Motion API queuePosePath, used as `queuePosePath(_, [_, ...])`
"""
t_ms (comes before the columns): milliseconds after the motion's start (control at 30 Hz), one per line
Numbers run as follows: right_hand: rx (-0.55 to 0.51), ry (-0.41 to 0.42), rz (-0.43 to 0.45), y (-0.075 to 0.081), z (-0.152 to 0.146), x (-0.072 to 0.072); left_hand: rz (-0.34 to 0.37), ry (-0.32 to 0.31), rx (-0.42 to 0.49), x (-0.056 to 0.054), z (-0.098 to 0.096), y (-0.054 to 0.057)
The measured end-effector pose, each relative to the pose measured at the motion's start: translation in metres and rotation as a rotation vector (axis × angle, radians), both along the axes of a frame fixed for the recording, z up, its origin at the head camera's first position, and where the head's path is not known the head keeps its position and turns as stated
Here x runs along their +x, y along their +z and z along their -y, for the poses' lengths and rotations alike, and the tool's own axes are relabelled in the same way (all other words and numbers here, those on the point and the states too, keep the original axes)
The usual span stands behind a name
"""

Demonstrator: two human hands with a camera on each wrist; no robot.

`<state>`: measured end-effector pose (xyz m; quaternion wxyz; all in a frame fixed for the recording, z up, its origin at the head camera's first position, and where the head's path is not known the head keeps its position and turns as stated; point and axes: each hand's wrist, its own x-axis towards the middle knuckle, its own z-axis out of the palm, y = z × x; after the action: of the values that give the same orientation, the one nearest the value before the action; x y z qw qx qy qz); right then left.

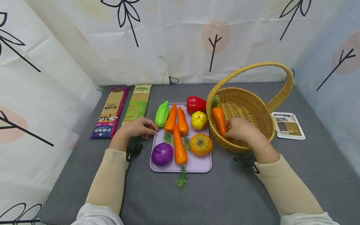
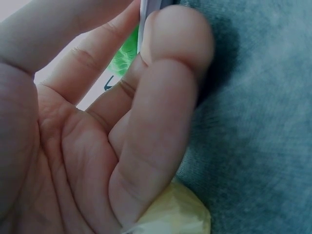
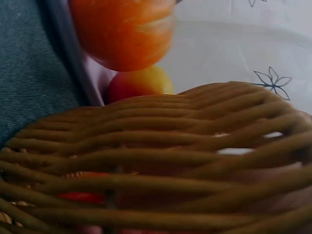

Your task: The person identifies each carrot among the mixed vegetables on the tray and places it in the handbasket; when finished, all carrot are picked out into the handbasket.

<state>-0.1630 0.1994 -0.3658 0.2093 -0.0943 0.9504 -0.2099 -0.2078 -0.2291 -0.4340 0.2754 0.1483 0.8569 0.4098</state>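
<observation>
My right hand (image 1: 240,128) reaches inside the wicker basket (image 1: 270,107), its fingers gripping the thick end of an orange carrot (image 1: 219,120). That carrot slants along the basket's left inner wall, green tuft toward the back. In the right wrist view the basket's weave (image 3: 146,161) hides most of the hand. My left hand (image 1: 137,127) rests at the left edge of the lilac tray (image 1: 201,167), fingers loosely bent with nothing held between them. Three more carrots (image 1: 180,147) lie on the tray, near a green vegetable (image 1: 162,114) by the left fingertips.
The tray also bears a purple round vegetable (image 1: 162,154), an orange pumpkin (image 1: 201,144), a yellow fruit (image 1: 199,120) and a red pepper (image 1: 195,104). Two noodle packs, one purple (image 1: 109,114) and one green (image 1: 137,103), lie left. A white packet (image 1: 288,125) lies right of the basket.
</observation>
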Motion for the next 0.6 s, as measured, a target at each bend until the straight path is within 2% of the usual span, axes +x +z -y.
queuePosePath(100, [0.001,-0.007,0.003,-0.003,0.001,0.0,0.004,-0.005,0.007,0.0,0.0,0.0])
queuePosePath(233, [0.016,-0.026,-0.003,0.002,-0.001,0.0,0.009,-0.005,0.015,-0.001,0.0,0.0])
queuePosePath(400, [0.002,-0.057,-0.037,0.015,-0.003,0.004,0.017,-0.004,0.018,-0.001,0.0,0.0])
queuePosePath(600, [-0.044,-0.104,-0.127,0.035,-0.005,0.014,0.018,-0.001,0.013,-0.001,0.001,0.0])
